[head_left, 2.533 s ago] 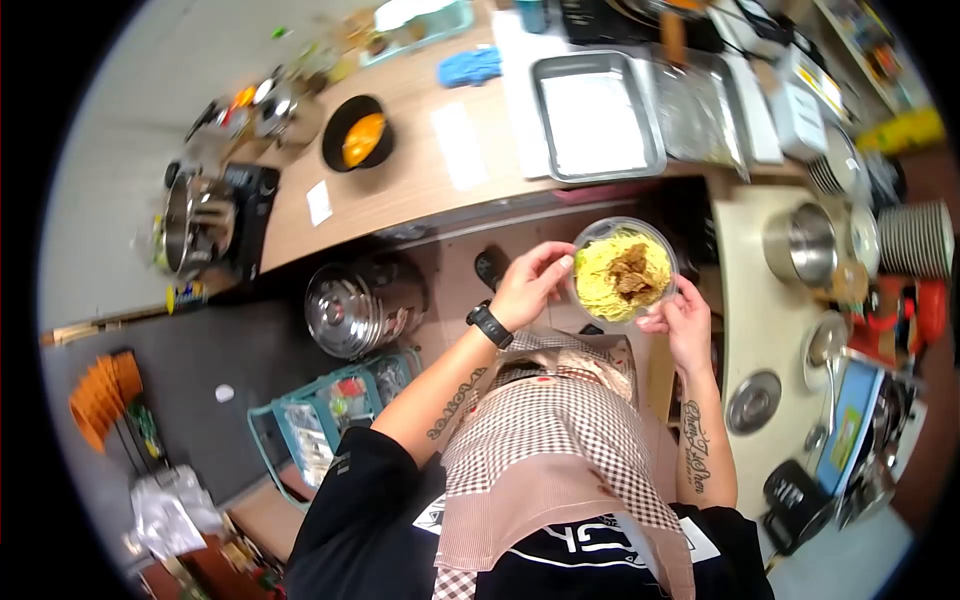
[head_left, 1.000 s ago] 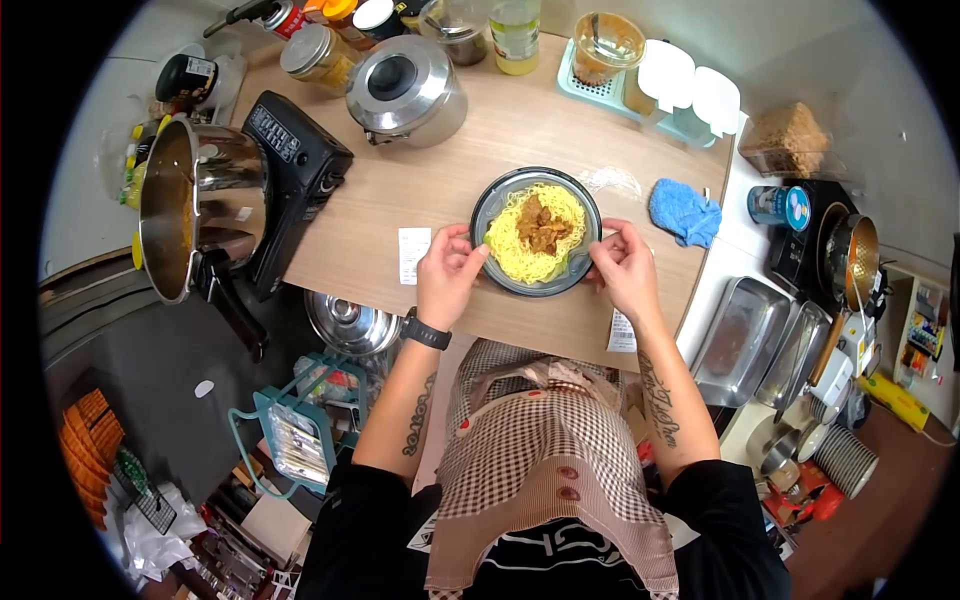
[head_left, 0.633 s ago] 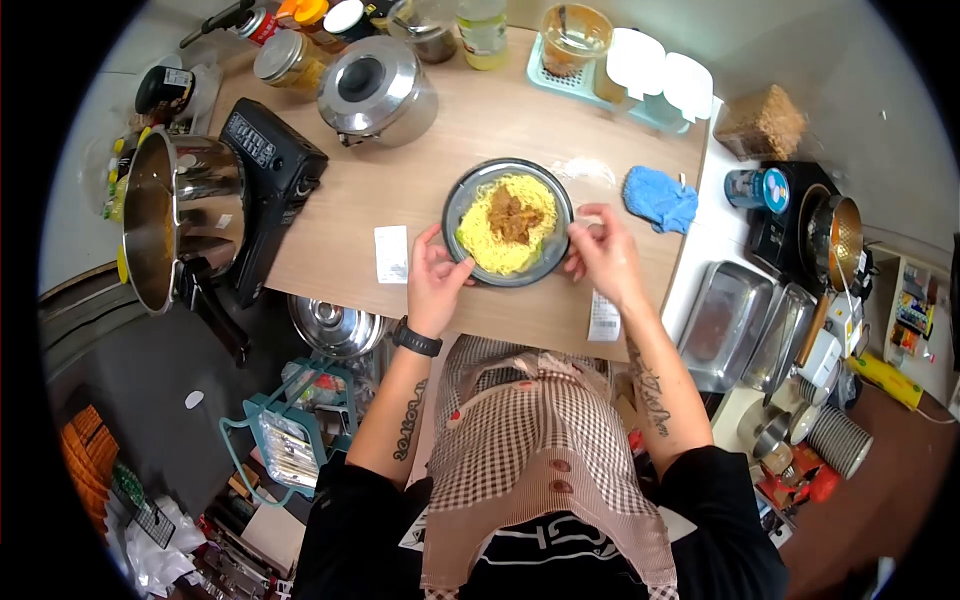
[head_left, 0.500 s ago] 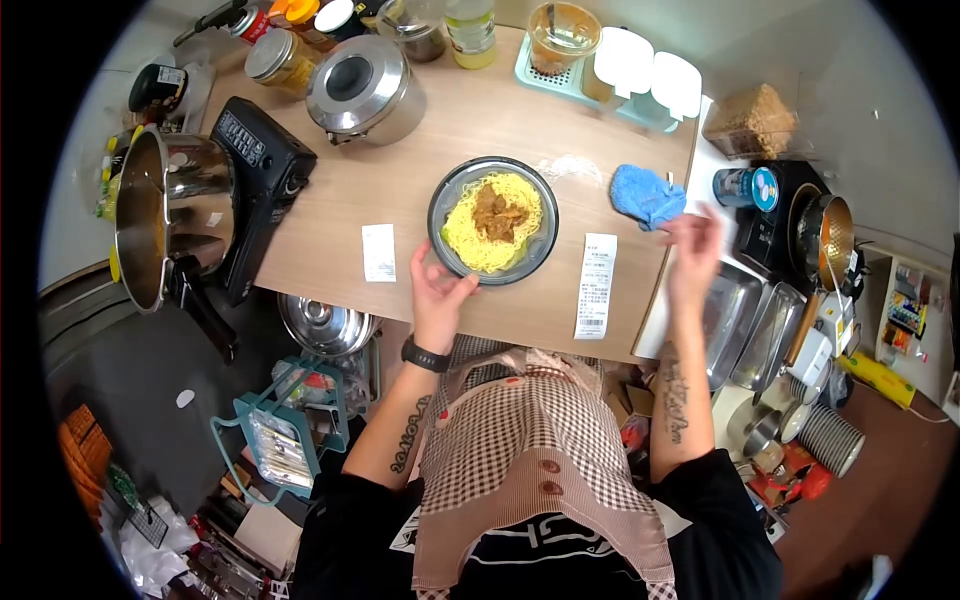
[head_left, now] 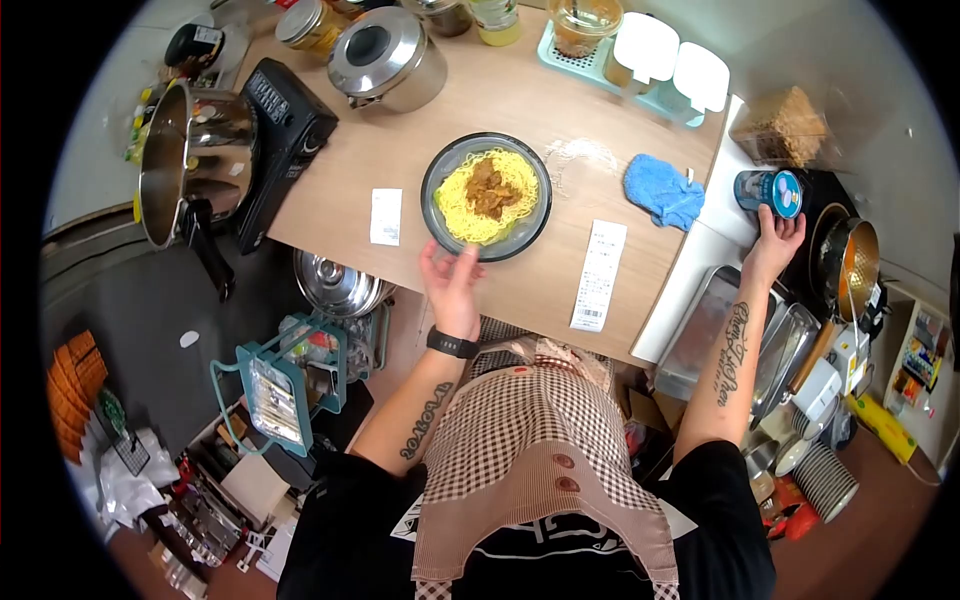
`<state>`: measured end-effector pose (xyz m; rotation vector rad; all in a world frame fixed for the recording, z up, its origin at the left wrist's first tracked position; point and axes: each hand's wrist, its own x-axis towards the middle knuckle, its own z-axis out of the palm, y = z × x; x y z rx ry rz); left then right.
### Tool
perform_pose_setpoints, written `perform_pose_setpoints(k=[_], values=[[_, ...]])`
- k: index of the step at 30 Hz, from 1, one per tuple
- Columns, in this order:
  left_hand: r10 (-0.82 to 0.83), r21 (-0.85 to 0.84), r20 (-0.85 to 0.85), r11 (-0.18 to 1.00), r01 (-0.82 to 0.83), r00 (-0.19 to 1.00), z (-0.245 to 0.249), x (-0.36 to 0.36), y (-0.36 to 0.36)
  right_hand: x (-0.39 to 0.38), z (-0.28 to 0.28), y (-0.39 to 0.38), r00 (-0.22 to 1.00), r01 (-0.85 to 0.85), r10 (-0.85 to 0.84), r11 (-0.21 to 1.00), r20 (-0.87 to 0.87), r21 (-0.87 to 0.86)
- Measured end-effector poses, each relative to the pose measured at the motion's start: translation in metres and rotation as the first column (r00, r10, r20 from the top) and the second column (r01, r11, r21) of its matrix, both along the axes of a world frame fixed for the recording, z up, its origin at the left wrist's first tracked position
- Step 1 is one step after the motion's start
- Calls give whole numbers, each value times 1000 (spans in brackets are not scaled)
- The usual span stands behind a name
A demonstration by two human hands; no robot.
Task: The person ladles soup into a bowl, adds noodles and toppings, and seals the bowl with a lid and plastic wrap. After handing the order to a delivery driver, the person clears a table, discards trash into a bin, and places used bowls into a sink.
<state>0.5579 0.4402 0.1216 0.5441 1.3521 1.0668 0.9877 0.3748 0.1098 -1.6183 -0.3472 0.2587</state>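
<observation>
Blue can [head_left: 760, 188], upper right: right hand [head_left: 771, 245] against it, grip unclear; left hand [head_left: 453, 292], open, at bowl's [head_left: 522, 235] near rim, likely steadying.

Table [head_left: 520, 95]: pale wood grain, smooth, low sheen.
Bowl [head_left: 432, 170]: dark plastic by its look, smooth and glossy at the rim.
Lidded pot, far left [head_left: 418, 82]: silvery metal, softly shiny; its knob is matt black.
Open pot, left [head_left: 217, 135]: polished metal (bright enough to throw reflections).
Cloth, right [head_left: 663, 190]: blue, rough and fluffy.
Long slip [head_left: 599, 275] and short slip [head_left: 385, 216]: smooth white paper.
Trays, near right [head_left: 706, 312]: shiny metal.
Can, far right [head_left: 754, 190]: smooth, glossy blue outside.
Apron [head_left: 545, 425]: matt checked fabric.
</observation>
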Motion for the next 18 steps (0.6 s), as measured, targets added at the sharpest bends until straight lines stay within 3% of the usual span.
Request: perform_pose_setpoints(k=[4, 7, 10, 12, 15, 17, 18], values=[[9, -121, 139, 993, 8, 990, 6, 27, -9, 11, -7, 7, 993, -49, 53, 998, 101, -42], [60, -127, 150, 991, -41, 987, 3, 31, -5, 7, 1, 18, 976, 43, 14, 965, 215, -259], [165, -61, 104, 985, -159, 981, -3, 20, 1, 1, 12, 15, 955, 122, -41, 957, 294, -262], [216, -51, 62, 976, -213, 975, -1, 17, 1, -10, 26, 10, 952, 38, 28, 977, 305, -208], [149, -60, 50, 987, -146, 988, 3, 29, -6, -42, 42, 3, 953, -153, 168, 985, 253, -78], [194, -97, 123, 978, -182, 973, 2, 31, -2, -62, 42, 1, 929, -243, 255, 967, 268, -78], [202, -101, 129, 977, -190, 971, 3, 32, 0, -77, 51, 5, 905, -280, 316, 946, 283, -162]])
